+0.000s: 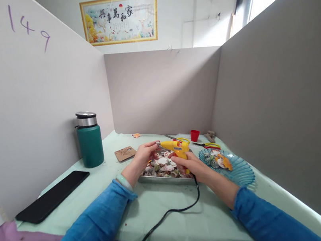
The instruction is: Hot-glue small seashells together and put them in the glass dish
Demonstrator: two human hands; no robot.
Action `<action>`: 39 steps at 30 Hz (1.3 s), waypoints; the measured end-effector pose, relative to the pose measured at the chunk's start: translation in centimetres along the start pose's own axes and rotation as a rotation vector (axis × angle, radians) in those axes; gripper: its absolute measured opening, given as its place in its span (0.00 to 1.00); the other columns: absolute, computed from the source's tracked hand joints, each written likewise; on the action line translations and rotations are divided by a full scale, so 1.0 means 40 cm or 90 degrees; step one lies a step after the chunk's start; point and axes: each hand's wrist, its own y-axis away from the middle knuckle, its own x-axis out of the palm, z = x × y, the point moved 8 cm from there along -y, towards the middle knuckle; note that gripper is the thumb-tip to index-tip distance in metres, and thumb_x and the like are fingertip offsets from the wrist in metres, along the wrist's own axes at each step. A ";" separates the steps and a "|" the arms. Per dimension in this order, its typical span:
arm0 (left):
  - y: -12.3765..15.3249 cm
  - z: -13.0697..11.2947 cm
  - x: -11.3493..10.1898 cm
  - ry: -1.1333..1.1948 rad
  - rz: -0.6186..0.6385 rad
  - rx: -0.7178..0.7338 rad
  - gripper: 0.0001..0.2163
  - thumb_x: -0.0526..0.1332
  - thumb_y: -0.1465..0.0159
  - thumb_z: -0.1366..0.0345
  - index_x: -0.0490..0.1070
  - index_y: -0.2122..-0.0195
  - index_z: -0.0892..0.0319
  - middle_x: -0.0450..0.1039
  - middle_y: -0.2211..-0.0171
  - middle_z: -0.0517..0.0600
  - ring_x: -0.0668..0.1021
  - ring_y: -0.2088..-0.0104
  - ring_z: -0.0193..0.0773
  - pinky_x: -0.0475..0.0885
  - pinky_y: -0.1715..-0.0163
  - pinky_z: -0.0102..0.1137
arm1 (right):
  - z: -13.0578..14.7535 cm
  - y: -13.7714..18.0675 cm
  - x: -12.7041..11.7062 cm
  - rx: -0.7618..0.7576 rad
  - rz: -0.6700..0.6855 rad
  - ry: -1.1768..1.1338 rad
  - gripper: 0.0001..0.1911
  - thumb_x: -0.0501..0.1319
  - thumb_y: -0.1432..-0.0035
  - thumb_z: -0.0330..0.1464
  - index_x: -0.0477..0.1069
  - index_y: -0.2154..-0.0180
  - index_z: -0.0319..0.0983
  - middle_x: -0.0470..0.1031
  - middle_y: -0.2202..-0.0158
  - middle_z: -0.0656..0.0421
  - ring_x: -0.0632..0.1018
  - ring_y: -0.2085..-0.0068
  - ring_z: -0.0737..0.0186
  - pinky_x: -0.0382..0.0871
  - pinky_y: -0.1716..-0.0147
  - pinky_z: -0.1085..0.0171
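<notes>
Here, the right hand [189, 165] is wrapped around the handle of a yellow glue gun [177, 146], held above a metal tray [167, 179] of shells [163, 161] with its nozzle pointing left. The left hand [145, 154] pinches a small greyish piece [158, 143] right at the nozzle tip, too small to make out clearly. A black cord [174, 210] runs from the gun down toward the person's lap. Right of the tray, a blue plate [244, 171] bears more shells; beyond it lie scissors [211, 145], near a red cup [195, 135].
</notes>
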 end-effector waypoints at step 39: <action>-0.012 -0.035 -0.052 -0.005 -0.106 0.104 0.15 0.66 0.50 0.59 0.72 0.66 0.63 0.71 0.71 0.49 0.66 0.83 0.24 0.65 0.81 0.24 | 0.045 -0.014 -0.087 -0.059 -0.156 0.324 0.18 0.63 0.53 0.45 0.71 0.66 0.40 0.67 0.78 0.61 0.65 0.77 0.66 0.56 0.77 0.67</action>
